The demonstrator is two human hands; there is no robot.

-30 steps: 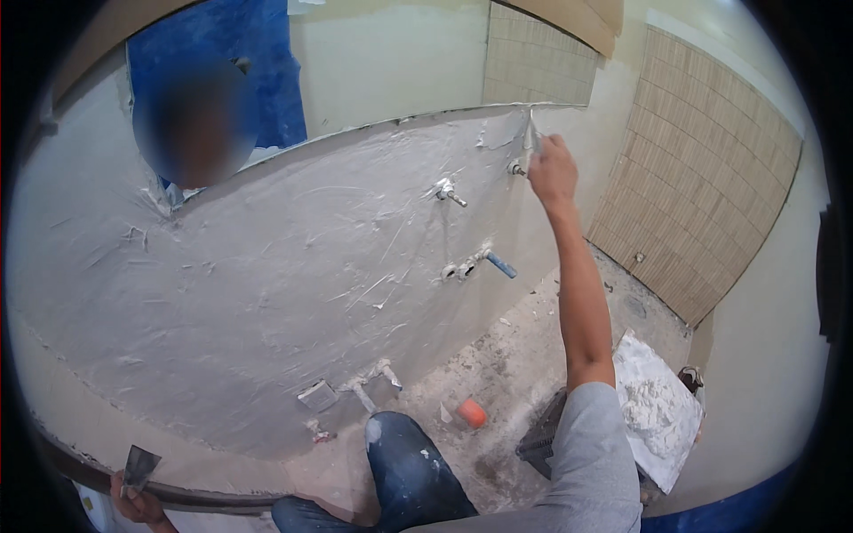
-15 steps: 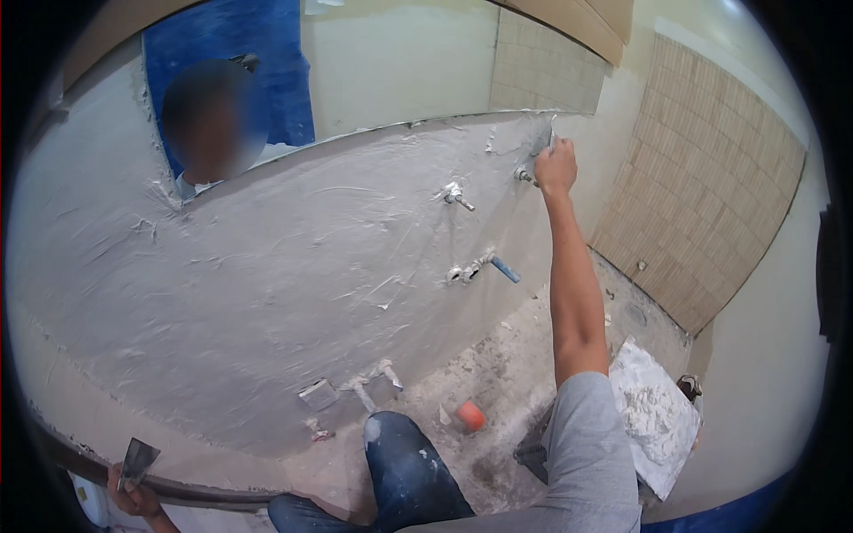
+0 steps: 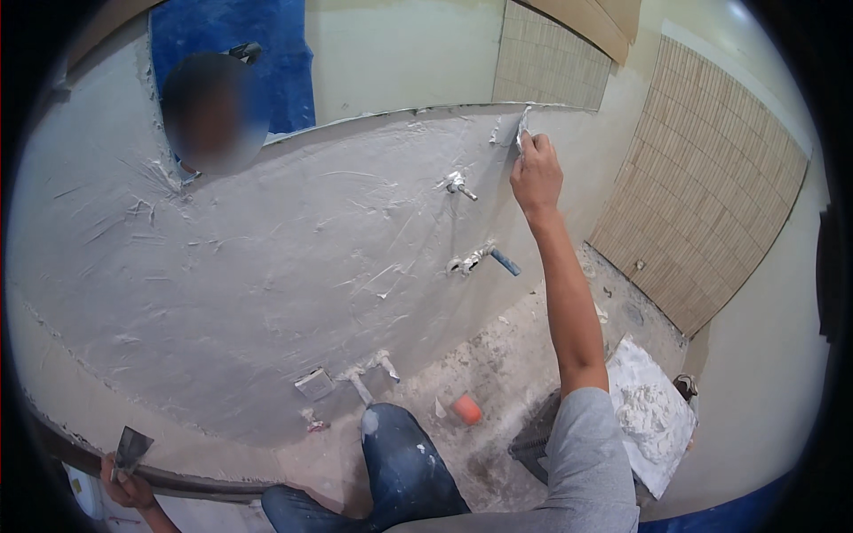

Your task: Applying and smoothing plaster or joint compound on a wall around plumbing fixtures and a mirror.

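Note:
My right hand (image 3: 537,178) is stretched far out, its fingers closed round a putty knife (image 3: 522,131) smeared with white paste. The blade is at the grey-white plastered wall (image 3: 267,293), just beneath the lower edge of a mirror (image 3: 400,67). At the lower left my left hand (image 3: 127,487) grips a second putty knife (image 3: 133,449), its wide metal blade pointing up, apart from the wall. Left of and below my right hand, a paste-covered pipe stub (image 3: 462,187) and a blue-ended pipe (image 3: 505,261) stick out of the wall.
A white board (image 3: 666,462) bearing a heap of white paste (image 3: 647,410) lies at the right. An orange cup-shaped piece (image 3: 466,409) lies on the dusty floor (image 3: 498,355) beside my knee. Low on the wall are a white box (image 3: 314,384) and more pipe stubs (image 3: 386,366). Beige tiles (image 3: 702,178) cover the right wall.
My right hand has moved a little left along the mirror's lower edge, with its putty knife now more upright. My left hand has shifted slightly left, still with its knife.

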